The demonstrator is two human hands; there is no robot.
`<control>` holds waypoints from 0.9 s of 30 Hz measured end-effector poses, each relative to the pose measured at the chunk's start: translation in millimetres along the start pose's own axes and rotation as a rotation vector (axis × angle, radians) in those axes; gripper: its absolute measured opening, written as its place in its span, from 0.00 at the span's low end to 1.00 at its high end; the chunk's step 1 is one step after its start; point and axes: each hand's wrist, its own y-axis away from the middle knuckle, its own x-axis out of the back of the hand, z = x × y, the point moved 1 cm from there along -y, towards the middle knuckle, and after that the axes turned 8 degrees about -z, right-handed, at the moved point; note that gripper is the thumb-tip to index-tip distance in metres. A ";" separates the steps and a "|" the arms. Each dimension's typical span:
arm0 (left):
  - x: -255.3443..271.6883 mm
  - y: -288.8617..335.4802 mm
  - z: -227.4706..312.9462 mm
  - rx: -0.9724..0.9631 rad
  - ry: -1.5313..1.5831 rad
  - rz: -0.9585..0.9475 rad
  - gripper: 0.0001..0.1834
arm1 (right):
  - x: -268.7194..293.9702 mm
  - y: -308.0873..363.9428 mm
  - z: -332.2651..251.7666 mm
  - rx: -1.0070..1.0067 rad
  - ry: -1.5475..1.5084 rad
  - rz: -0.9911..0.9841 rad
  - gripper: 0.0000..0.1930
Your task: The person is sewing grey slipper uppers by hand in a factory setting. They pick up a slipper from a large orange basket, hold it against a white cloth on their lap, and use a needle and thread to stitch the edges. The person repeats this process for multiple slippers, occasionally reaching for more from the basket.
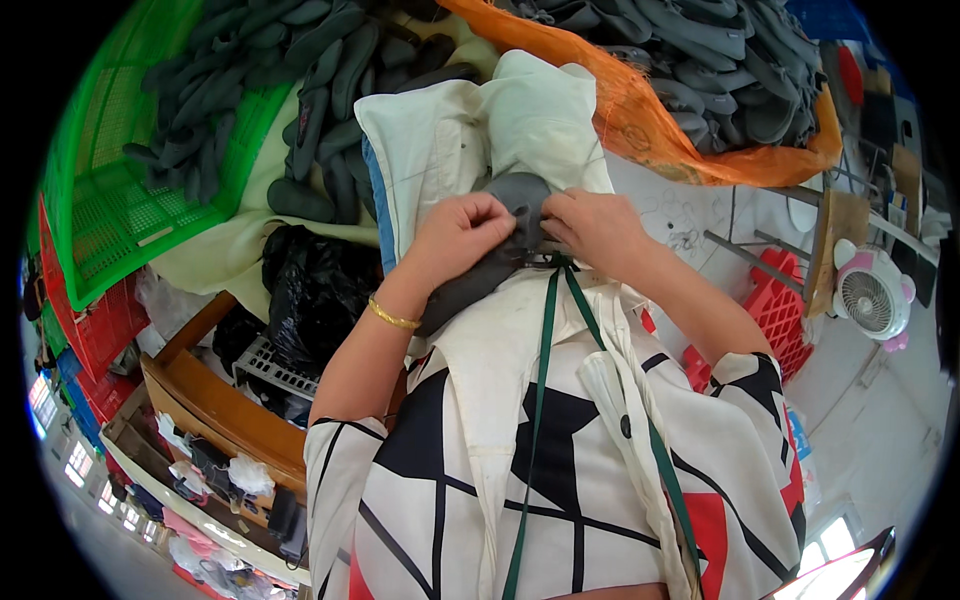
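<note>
A dark grey shoe (470,288) lies across my lap, on a white cloth (430,140) that covers my legs. My left hand (457,233) is closed, its thumb and bent fingers pinched at the shoe's upper edge. From the other side my right hand (597,226) pinches at the same spot, fingertips bent against the grey material. Whether a needle or thread is between the fingertips is too small to make out. Green ties (546,340) hang from a dark knot just below my hands, over a pale apron (480,385).
Many similar grey shoes (325,100) are heaped ahead to the left, by a green plastic basket (105,215). More fill an orange sack (640,125) ahead right. A black plastic bag (315,290) and wooden drawer (215,385) are at left; a small fan (868,300) and red crate (775,320) at right.
</note>
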 end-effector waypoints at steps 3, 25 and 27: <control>-3.6 14.4 2.3 0.068 -0.177 -0.014 0.11 | -12.4 5.3 16.0 0.070 -0.052 0.015 0.09; -37.2 40.0 26.5 0.095 0.404 0.275 0.10 | 6.3 -3.2 -16.5 0.440 -0.273 0.318 0.07; -34.8 42.3 30.9 0.093 0.404 0.283 0.10 | 21.9 -4.3 -12.4 0.391 -0.360 0.302 0.07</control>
